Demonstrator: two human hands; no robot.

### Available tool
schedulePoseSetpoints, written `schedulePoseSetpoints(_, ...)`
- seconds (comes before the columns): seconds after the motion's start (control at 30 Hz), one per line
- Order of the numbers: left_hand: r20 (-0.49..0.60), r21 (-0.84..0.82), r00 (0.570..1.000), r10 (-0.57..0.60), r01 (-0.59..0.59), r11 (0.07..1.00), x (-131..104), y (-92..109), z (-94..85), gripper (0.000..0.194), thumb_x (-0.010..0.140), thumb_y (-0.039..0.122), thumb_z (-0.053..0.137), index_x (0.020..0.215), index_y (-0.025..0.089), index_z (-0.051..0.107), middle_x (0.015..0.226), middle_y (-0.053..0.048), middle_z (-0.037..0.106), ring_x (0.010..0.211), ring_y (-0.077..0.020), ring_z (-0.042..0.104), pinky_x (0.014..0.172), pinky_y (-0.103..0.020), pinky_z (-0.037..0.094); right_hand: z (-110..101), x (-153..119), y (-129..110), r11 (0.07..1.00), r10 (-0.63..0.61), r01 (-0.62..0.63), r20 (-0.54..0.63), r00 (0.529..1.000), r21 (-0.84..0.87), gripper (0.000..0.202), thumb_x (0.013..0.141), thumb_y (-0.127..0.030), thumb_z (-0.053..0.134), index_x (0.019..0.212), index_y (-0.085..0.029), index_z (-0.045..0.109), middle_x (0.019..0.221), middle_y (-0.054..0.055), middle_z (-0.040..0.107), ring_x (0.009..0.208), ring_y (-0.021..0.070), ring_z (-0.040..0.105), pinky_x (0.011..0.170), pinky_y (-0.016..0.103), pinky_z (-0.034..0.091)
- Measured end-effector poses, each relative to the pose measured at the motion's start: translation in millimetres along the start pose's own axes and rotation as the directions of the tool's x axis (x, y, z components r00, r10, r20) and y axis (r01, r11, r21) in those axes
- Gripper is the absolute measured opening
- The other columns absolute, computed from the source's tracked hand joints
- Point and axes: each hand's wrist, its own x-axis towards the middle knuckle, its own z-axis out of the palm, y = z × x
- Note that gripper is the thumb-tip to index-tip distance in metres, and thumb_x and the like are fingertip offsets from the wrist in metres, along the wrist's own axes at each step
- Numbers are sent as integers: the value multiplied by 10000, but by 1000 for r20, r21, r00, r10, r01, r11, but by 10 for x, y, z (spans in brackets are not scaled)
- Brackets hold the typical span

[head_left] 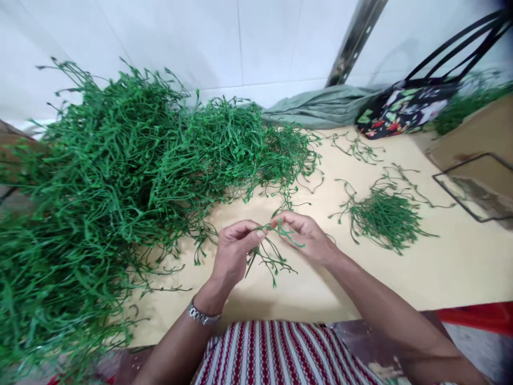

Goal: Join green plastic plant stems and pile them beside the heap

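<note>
I'd pinch lightly — my left hand (pixel 236 248) and right hand (pixel 306 238) both grasp thin green stems (pixel 274 262) — fingertips close together, lest they snap.

Smooth tiles, matt tabletop, shiny metal

The pale yellow flat tabletop (pixel 304 289) looks smooth and matt. The white square-edged wall tiles (pixel 272 43) have a smooth, faintly glossy finish. The silver link wristwatch (pixel 203 315) is shiny metal; the grey slotted upright post (pixel 356 40), scuffed metal. The grey-green crumpled sheet (pixel 320 106) resembles cloth. The brown torn-edged box (pixel 476 139) looks like matt cardboard.
</note>
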Motion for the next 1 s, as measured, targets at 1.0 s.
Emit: schedulePoseSetpoints(1.0, 104, -422, 945, -311, 325, 846, -50, -143, 60, 176, 511, 115, 711, 569, 122, 545, 513, 23, 553, 423, -70, 491, 380, -183, 374, 140, -20, 88, 965, -61, 19, 151, 987, 262, 322, 722, -437, 648, 634, -155, 519, 609, -5, 567, 529, 104, 558, 510, 231, 460)
